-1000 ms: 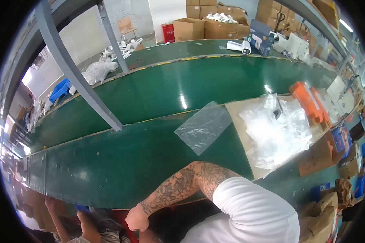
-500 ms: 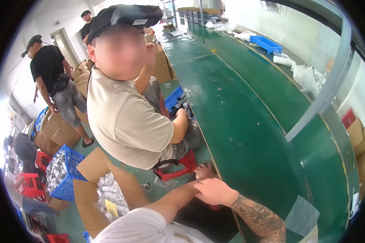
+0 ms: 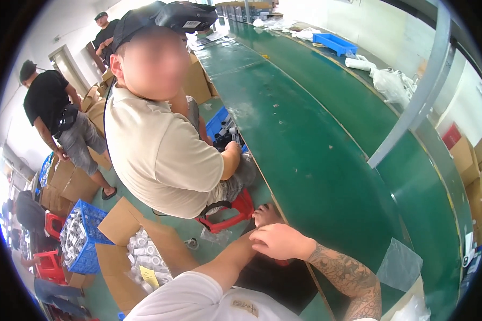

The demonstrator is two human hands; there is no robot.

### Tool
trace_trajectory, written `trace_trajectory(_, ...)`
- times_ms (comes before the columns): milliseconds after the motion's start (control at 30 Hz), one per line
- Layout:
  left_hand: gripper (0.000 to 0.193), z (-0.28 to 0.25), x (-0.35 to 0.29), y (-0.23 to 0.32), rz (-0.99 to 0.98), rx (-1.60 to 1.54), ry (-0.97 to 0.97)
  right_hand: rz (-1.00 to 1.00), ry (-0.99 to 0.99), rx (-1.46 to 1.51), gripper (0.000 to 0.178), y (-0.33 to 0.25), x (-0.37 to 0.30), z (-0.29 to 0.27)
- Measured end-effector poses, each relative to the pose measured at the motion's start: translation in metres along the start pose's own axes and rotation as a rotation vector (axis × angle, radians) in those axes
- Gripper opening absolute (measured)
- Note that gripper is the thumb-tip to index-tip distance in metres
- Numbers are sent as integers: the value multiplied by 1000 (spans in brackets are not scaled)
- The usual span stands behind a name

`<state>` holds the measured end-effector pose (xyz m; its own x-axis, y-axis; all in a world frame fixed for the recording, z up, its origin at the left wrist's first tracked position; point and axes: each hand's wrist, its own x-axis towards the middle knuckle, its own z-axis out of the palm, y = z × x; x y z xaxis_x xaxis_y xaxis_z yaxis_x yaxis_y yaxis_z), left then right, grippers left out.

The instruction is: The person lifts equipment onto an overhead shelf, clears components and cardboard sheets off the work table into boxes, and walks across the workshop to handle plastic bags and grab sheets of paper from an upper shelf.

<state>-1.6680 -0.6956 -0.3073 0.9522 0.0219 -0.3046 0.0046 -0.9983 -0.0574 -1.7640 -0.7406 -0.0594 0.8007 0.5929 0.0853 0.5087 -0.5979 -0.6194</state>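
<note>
My left arm stretches forward beside the table's near edge. At its end my left hand (image 3: 266,215) is partly hidden, with its visible fingers apart and nothing seen in them, above my dark-clothed lap (image 3: 276,281). Across that forearm lies my right hand (image 3: 283,242), palm down. Its fingers are loosely bent and touch the skin, holding no object. My tattooed right forearm rests over the edge of the green table (image 3: 316,187). A flat clear plastic bag (image 3: 400,263) is on the table to the right of this forearm.
A seated co-worker (image 3: 166,150) in a beige shirt is close ahead on a red stool (image 3: 235,211). An open carton (image 3: 115,227) of white plastic parts stands at left, beside a blue crate (image 3: 93,219). A grey metal post (image 3: 412,117) rises at right.
The co-worker's raised hand has come down from beside the head. The view has shifted slightly, showing more white plastic at lower right. My right hand still lies on my left forearm.
</note>
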Motion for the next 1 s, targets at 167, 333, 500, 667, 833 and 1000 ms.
trace_trajectory(167,74,-12,5,-18,132,-125,-80,93,272,134,20,-37,-26,-77)
trace_trajectory(333,94,-9,5,-24,217,-118,-117,579,503,-333,31,-43,-141,-121)
trace_trajectory(500,95,-3,3,-20,232,-67,-117,1188,607,-571,63,-36,-298,-80)
trace_trajectory(667,94,2,-12,-30,246,-106,-100,1470,619,-599,57,-37,-391,-9)
trace_trajectory(833,82,1,-7,-14,266,1,-126,1271,725,-606,22,-62,-383,2)
trace_trajectory(1000,69,113,29,12,-133,-313,187,967,932,-604,14,-55,-319,-37)
